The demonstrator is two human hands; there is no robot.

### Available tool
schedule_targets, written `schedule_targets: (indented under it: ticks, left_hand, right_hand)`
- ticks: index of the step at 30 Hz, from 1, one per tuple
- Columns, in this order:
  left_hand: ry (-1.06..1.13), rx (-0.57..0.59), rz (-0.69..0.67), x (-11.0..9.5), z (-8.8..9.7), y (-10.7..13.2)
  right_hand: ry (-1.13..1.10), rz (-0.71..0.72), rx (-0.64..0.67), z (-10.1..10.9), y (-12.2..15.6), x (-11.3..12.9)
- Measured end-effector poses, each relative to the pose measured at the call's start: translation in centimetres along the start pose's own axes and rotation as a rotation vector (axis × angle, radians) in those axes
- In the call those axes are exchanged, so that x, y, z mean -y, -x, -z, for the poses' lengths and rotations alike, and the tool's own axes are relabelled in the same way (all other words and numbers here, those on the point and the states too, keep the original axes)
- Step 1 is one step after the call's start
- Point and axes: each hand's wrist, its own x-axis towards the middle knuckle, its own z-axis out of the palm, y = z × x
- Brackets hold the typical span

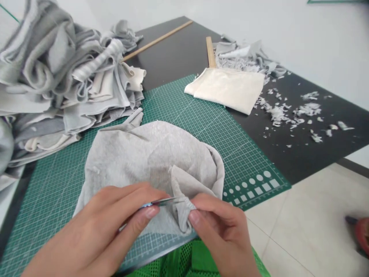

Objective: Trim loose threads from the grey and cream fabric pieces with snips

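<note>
A light grey piece of fabric lies crumpled on the green cutting mat. My left hand is closed around a small metal snipping tool, whose thin tip points right at a raised fold of the cloth. My right hand pinches that fold between thumb and fingers near the mat's front edge. The tool's tip touches or nearly touches the pinched fabric.
A large heap of grey and cream fabric pieces fills the left. A folded cream cloth, a wooden ruler, a long wooden stick and fabric scraps lie on the black table. Green mesh sits below the hands.
</note>
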Motion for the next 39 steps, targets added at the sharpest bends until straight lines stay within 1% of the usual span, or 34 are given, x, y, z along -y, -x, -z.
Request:
schedule_targets:
  ticks: [3,6,9,11,13,19,27,30,35,39]
  left_hand:
    - [-0.042,0.023,0.021,0.4,-1.1,1.0]
    - [-0.012,-0.021,0.087,0.1,-1.9,2.0]
    - [-0.049,0.026,0.066,-0.5,-1.7,2.4]
    - [-0.083,0.08,0.005,-0.7,-1.2,2.2]
    - [-0.099,0.101,-0.044,-0.7,-0.9,2.1]
    - [-0.114,0.093,0.007,-0.6,-1.1,2.3]
    - [-0.095,0.108,-0.03,-0.8,-1.0,2.3]
    - [-0.086,0.094,-0.038,-0.7,-1.2,2.2]
    - [-0.079,0.088,-0.012,-0.8,-1.3,2.4]
    - [-0.062,0.092,0.01,-0.9,-1.3,2.7]
  right_hand:
    - [-0.006,-0.019,0.032,0.3,-0.3,0.0]
    - [-0.029,-0.028,0.053,0.4,-0.4,0.1]
    - [-0.072,-0.026,0.026,0.1,-0.6,0.4]
    - [-0.107,-0.021,0.007,-0.2,-0.7,0.6]
    - [-0.125,-0.019,0.006,-0.4,-0.8,0.7]
    - [-0.127,-0.014,0.005,-0.5,-0.8,0.6]
    - [-0.11,-0.017,0.018,-0.4,-0.9,0.8]
    - [-0.08,-0.015,0.028,-0.3,-0.8,0.8]
    - [-0.064,0.028,0.013,-0.4,-0.9,0.6]
    - [-0.056,0.034,0.006,-0.4,-0.9,0.7]
